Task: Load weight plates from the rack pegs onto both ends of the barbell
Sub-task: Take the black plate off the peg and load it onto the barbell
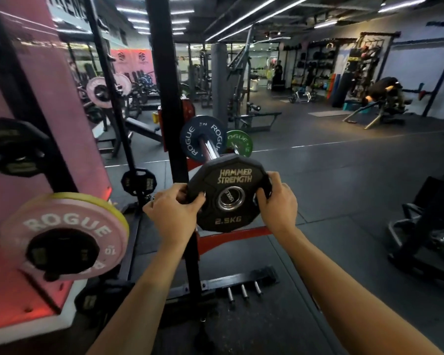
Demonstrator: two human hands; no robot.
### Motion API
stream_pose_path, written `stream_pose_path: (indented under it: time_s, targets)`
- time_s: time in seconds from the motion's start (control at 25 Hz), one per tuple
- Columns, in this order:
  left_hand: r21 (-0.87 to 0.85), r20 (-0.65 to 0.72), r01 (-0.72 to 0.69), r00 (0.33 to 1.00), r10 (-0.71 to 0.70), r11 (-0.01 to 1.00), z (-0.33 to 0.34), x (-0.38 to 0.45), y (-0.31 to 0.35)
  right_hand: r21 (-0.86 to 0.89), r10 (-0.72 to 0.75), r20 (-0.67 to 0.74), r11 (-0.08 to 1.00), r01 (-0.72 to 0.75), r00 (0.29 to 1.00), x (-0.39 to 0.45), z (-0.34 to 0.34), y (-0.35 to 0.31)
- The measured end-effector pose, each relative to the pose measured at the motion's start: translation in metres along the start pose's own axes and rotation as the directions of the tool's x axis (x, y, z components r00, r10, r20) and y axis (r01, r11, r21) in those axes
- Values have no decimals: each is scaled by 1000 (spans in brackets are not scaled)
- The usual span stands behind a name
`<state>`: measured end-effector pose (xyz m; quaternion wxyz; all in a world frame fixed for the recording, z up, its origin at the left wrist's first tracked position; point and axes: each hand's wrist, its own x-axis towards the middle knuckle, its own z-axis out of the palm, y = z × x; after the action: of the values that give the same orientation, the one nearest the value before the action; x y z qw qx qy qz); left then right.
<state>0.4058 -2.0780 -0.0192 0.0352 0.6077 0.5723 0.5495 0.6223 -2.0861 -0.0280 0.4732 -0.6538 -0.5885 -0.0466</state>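
Two hands, left hand (173, 213) and right hand (277, 202), one black 2.5 kg plate (227, 192) at centre, one blue Rogue plate (203, 138), one green Rogue plate (239, 142), one pink Rogue plate (64, 234) lower left, three short steel pegs (244, 292) at bottom centre

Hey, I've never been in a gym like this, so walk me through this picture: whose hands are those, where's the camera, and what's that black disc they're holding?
This is one picture from a camera worn on a person's head, looking forward and down at their own arms. No machine is involved, only bare hands. The left hand and right hand grip opposite edges of a black weight plate marked Hammer Strength, 2.5 kg. Its centre hole faces you, in line with the chrome barbell sleeve just behind it. Farther along that bar sit a dark Rogue plate and a green plate. At lower left, a pink Rogue plate hangs on the rack. The floor is dark rubber matting.
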Motion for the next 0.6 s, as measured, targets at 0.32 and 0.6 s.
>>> stream_pose_path:
  time_s: [0.32, 0.6]
  targets:
    - [53, 51, 94, 994, -97, 994, 8, -3, -7, 25, -109, 9, 994, 109, 994, 15, -6, 4]
    - [142, 21, 61, 998, -64, 988, 0, -14, 3, 60, -209, 85, 977, 204, 974, 17, -17, 10]
